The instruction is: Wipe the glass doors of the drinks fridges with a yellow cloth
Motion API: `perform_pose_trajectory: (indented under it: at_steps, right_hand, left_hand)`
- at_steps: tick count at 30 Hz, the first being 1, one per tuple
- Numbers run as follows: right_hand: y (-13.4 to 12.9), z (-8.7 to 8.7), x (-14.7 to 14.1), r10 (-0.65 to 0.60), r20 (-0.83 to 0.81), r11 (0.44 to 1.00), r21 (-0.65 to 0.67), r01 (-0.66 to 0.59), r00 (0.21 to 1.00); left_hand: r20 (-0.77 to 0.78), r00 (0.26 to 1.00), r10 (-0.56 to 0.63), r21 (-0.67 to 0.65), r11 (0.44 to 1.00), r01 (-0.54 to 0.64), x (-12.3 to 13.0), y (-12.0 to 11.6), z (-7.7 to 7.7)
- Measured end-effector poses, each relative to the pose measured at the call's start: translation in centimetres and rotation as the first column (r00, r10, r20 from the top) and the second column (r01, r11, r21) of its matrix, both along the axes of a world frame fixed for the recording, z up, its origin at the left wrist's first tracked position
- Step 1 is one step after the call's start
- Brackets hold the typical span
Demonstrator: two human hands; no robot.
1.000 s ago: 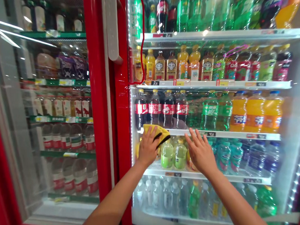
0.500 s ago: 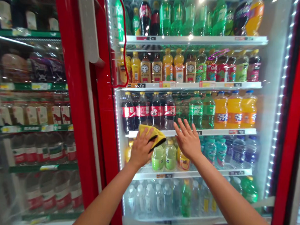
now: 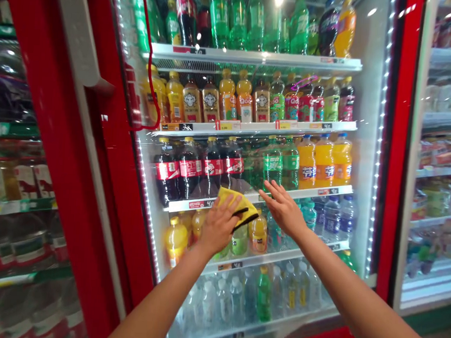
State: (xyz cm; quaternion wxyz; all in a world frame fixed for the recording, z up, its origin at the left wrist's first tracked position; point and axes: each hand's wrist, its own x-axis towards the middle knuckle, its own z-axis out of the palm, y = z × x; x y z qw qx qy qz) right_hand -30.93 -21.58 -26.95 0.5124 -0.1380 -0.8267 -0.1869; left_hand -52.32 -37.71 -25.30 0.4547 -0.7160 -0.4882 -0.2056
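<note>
A yellow cloth [image 3: 230,195] with a dark edge lies under my left hand [image 3: 220,222], which presses it to the glass door [image 3: 366,160] of a lit drinks cooler. The fingers rest over the cloth at the height of the third shelf. To its right, my right hand [image 3: 283,209] is open and holds nothing, its fingers stretched out at the glass. Whether its palm touches the pane I cannot tell. Behind the glass, cola bottles [image 3: 190,167] stand above the cloth and a green bottle [image 3: 272,161] stands above my right hand.
A red door frame [image 3: 108,194] with a grey handle [image 3: 79,38] borders the glass on the left. A red cord [image 3: 150,51] shows at the upper left. Another cooler [image 3: 438,163] stands on the right, and more shelved bottles [image 3: 31,240] are on the left.
The view has turned to the right, so the shelves appear further left. Both hands have shifted right relative to the bottles, the cloth moving along with my left hand.
</note>
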Motion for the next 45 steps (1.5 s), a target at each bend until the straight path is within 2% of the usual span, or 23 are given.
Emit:
perform_pose_trajectory:
  at_steps: [3, 5, 6, 7, 9, 11, 13, 14, 16, 18, 20, 21, 23, 26, 28, 29, 31, 34, 36, 38, 42, 44, 45]
  right_hand:
    - [0.1, 0.2, 0.0, 0.008, 0.016, 0.999, -0.032, -0.007, 1.0]
    - [0.0, 0.5, 0.2, 0.018, 0.013, 0.999, -0.049, -0.017, 1.0]
    - [0.0, 0.6, 0.4, 0.025, 0.003, 0.998, -0.061, -0.025, 1.0]
    - [0.0, 0.6, 0.7, 0.03, -0.013, 0.997, -0.076, -0.031, 0.999]
    - [0.2, 0.6, 1.6, 0.017, -0.051, 0.994, -0.104, -0.022, 0.999]
    - [0.5, 0.4, 2.5, -0.021, -0.071, 0.993, -0.12, 0.013, 0.997]
    - [0.8, 0.3, 3.4, -0.064, -0.048, 0.99, -0.13, 0.057, 0.997]
    - [0.9, 0.3, 3.7, -0.081, -0.029, 0.988, -0.138, 0.076, 0.996]
    - [1.1, 0.4, 4.0, -0.099, 0.003, 0.984, -0.151, 0.098, 0.995]
    - [1.3, 0.5, 4.1, -0.093, 0.011, 0.983, -0.158, 0.094, 0.996]
    - [1.5, 0.6, 4.4, -0.077, 0.006, 0.983, -0.164, 0.077, 0.997]
    - [1.5, 0.5, 4.6, -0.073, 0.001, 0.983, -0.169, 0.072, 0.997]
    - [1.8, 0.1, 5.3, -0.076, -0.014, 0.981, -0.178, 0.072, 0.997]
    - [2.4, -0.7, 6.5, -0.096, -0.051, 0.978, -0.188, 0.085, 0.994]
    - [3.0, -1.1, 7.2, -0.092, -0.055, 0.981, -0.175, 0.081, 0.994]
    - [3.4, -1.2, 7.5, -0.085, -0.047, 0.984, -0.162, 0.076, 0.995]
    - [4.1, -1.2, 8.0, -0.075, -0.017, 0.988, -0.139, 0.072, 0.997]
    - [5.1, -1.3, 8.8, -0.083, 0.043, 0.99, -0.108, 0.087, 0.996]
    - [5.9, -1.7, 9.6, -0.097, 0.077, 0.993, -0.059, 0.102, 0.992]
    - [6.9, -2.2, 10.8, -0.116, 0.09, 0.993, 0.007, 0.116, 0.989]
    - [9.3, -3.4, 13.4, -0.104, 0.076, 0.988, 0.119, 0.094, 0.992]
    - [10.5, -3.5, 14.8, -0.066, 0.086, 0.986, 0.162, 0.052, 0.994]
    - [11.0, -3.4, 15.4, -0.048, 0.098, 0.983, 0.179, 0.03, 0.994]
  left_hand:
    - [0.241, 0.966, 0.089, 0.147, 0.981, -0.127, 0.5, 1.4, 3.6]
    - [0.29, 0.954, 0.074, 0.176, 0.976, -0.129, 2.4, 3.4, 5.5]
    - [0.277, 0.959, 0.055, 0.165, 0.981, -0.104, 3.4, 4.3, 5.7]
    - [0.24, 0.97, 0.025, 0.138, 0.989, -0.06, 4.3, 4.9, 5.3]
    - [0.131, 0.99, -0.057, 0.07, 0.996, 0.048, 5.2, 5.3, 3.1]
    - [0.028, 0.989, -0.147, 0.013, 0.989, 0.147, 4.8, 4.6, 0.5]
    - [0.004, 0.98, -0.197, -0.003, 0.98, 0.197, 3.7, 3.8, -0.7]
    - [0.034, 0.979, -0.203, 0.01, 0.979, 0.203, 3.3, 3.6, -0.6]
    - [0.155, 0.971, -0.184, 0.074, 0.982, 0.175, 3.3, 4.1, 1.1]
    - [0.282, 0.946, -0.163, 0.144, 0.981, 0.126, 4.6, 5.6, 3.4]
    - [0.293, 0.939, -0.181, 0.142, 0.979, 0.145, 6.5, 7.3, 4.7]
    - [0.255, 0.945, -0.203, 0.106, 0.978, 0.182, 7.3, 8.0, 4.6]
    - [0.136, 0.956, -0.259, 0.011, 0.965, 0.26, 7.9, 8.5, 3.1]
    - [-0.006, 0.95, -0.313, -0.057, 0.948, 0.313, 6.1, 7.4, -0.2]
    - [-0.006, 0.952, -0.306, -0.024, 0.952, 0.306, 4.6, 6.4, -1.0]
    - [0.033, 0.957, -0.289, 0.012, 0.957, 0.289, 4.1, 6.1, -0.8]
    - [0.137, 0.961, -0.242, 0.088, 0.969, 0.232, 4.5, 6.4, 0.7]
    - [0.259, 0.95, -0.174, 0.163, 0.977, 0.135, 7.6, 8.6, 3.4]
    - [0.257, 0.955, -0.148, 0.171, 0.98, 0.106, 9.7, 10.1, 3.7]
    - [0.194, 0.972, -0.133, 0.161, 0.982, 0.102, 10.7, 10.7, 2.3]
    - [0.012, 0.993, -0.119, 0.085, 0.989, 0.117, 9.8, 9.4, -2.5]
    - [-0.009, 0.997, -0.077, 0.04, 0.996, 0.077, 9.7, 8.6, -3.2]
    - [0.047, 0.998, -0.033, 0.049, 0.998, 0.031, 10.2, 8.6, -2.7]
